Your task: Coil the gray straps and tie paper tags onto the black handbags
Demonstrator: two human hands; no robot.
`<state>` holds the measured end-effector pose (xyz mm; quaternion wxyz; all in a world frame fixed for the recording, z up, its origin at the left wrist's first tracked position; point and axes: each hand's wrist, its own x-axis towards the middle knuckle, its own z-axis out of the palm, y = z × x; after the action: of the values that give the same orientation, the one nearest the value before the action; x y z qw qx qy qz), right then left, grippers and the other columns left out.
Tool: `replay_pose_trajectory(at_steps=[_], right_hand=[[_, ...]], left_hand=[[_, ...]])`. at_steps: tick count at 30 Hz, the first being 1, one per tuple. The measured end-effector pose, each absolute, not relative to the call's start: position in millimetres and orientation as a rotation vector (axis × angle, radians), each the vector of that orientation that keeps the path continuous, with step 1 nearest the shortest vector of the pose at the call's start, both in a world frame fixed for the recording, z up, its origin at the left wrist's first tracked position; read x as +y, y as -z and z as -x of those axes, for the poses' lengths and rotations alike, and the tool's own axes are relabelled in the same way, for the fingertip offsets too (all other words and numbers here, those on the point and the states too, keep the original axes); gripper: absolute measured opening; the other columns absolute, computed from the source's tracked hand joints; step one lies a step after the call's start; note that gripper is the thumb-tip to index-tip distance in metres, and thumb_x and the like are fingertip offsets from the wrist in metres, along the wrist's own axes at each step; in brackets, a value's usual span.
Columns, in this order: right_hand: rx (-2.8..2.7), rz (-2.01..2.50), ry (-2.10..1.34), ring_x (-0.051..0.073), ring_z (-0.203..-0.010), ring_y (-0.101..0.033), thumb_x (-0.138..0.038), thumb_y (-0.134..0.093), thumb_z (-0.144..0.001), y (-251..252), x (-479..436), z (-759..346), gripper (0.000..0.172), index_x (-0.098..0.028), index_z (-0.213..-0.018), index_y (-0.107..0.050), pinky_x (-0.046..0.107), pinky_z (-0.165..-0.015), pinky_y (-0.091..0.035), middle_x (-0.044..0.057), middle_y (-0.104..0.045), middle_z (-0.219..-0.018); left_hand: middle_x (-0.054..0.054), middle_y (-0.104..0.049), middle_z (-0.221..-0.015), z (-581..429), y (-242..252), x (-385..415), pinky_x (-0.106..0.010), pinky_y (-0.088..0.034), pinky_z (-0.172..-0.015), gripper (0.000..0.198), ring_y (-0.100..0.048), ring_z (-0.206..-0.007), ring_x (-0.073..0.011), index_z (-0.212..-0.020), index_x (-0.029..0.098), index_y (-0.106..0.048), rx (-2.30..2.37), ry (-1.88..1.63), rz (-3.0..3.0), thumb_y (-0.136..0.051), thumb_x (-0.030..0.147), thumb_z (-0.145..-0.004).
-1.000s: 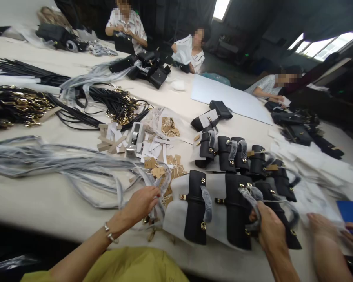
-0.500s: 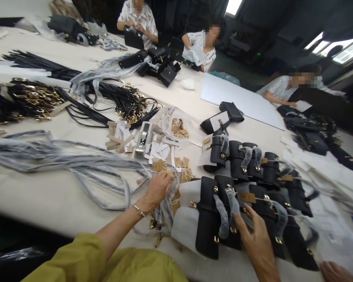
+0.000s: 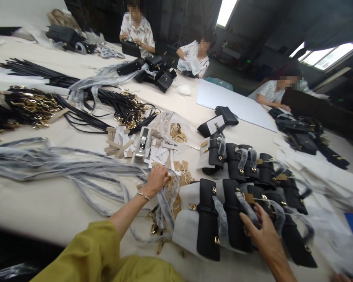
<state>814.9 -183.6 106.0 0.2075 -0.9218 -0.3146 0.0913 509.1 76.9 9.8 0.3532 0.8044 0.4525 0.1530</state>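
My left hand [image 3: 157, 179], with a bracelet on the wrist and a yellow-green sleeve behind it, reaches among brown paper tags [image 3: 182, 178] and plastic-wrapped straps [image 3: 164, 203]; its fingers are curled, pinching something small that I cannot make out. My right hand [image 3: 260, 231] rests on a row of black leather bags [image 3: 232, 223] with gold studs, its fingers spread over the wrapped handle of one bag. The nearest bag [image 3: 207, 221] lies on white wrapping paper.
Grey plastic-sleeved straps [image 3: 53, 164] sprawl left. Black straps with gold clasps [image 3: 117, 103], a tape dispenser [image 3: 142, 141] and paper slips lie mid-table. More black bags [image 3: 253, 164] stand behind. Three people sit across the table. White paper [image 3: 326, 176] is piled right.
My left hand moved up from the strap ends into the tags. My right hand let go of a bag's wrapped handle and now lies spread on the bags. The bags are pushed closer.
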Motion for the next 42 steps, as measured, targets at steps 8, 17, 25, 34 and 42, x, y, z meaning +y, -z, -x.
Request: replay_pose_trajectory(at_steps=[8, 17, 25, 34, 42], right_hand=[[-0.881, 2.048, -0.661, 0.03, -0.1, -0.066, -0.059, -0.067, -0.078, -166.3, -134.7, -700.4, 0.054, -0.023, -0.118, -0.065, 0.044, -0.087, -0.056, 0.011, -0.066, -0.122], [-0.635, 1.078, -1.753, 0.03, -0.11, -0.063, -0.029, -0.085, -0.067, -151.8, -99.1, -602.5, 0.079, -0.026, -0.136, -0.047, 0.037, -0.066, -0.063, 0.013, -0.057, -0.13], [-0.451, 1.172, -1.715, 0.015, -0.063, -0.067, -0.041, -0.086, -0.064, -123.8, -111.7, -566.4, 0.054, -0.014, -0.103, -0.059, 0.02, -0.04, -0.053, 0.005, -0.067, -0.089], [-0.406, 1.373, -1.535, 0.013, -0.036, -0.056, -0.062, -0.081, -0.061, -107.5, -131.8, -562.7, 0.066, -0.013, -0.097, -0.057, 0.022, -0.034, -0.046, 0.0, -0.065, -0.054], [-0.592, 1.54, -1.512, 0.007, -0.038, -0.043, -0.06, -0.084, -0.057, -101.0, -162.3, -578.6, 0.055, -0.015, -0.08, -0.062, 0.018, -0.035, -0.031, -0.004, -0.057, -0.053]], left_hand=[[-0.007, -0.07, -0.089, -462.5, -91.1, 51.1, -0.025, -0.045, -0.064, 0.015, -0.062, -0.073, -0.0154, -0.076, 0.019, -0.041, 0.639, -0.418, -1.452, -0.056, 0.023, -0.075], [-0.002, -0.067, -0.088, -454.4, -131.7, 5.6, -0.023, -0.053, -0.066, 0.03, -0.067, -0.077, -0.0147, -0.077, 0.019, -0.043, 0.467, -0.497, -0.565, -0.072, 0.024, -0.07], [-0.009, -0.073, -0.097, -465.4, -127.3, -17.5, -0.024, -0.058, -0.077, 0.014, -0.072, -0.081, -0.0148, -0.089, 0.017, -0.047, 0.577, -0.666, -0.361, -0.06, 0.012, -0.088], [-0.015, -0.073, -0.097, -470.1, -125.7, -24.9, -0.031, -0.062, -0.076, 0.01, -0.074, -0.086, -0.0208, -0.091, 0.011, -0.055, 0.695, -0.739, -0.306, -0.047, 0.008, -0.095], [-0.013, -0.073, -0.088, -471.8, -118.7, -13.0, -0.03, -0.062, -0.072, 0.015, -0.074, -0.078, -0.0186, -0.091, 0.009, -0.057, 0.799, -0.777, -0.228, -0.043, 0.004, -0.095]])
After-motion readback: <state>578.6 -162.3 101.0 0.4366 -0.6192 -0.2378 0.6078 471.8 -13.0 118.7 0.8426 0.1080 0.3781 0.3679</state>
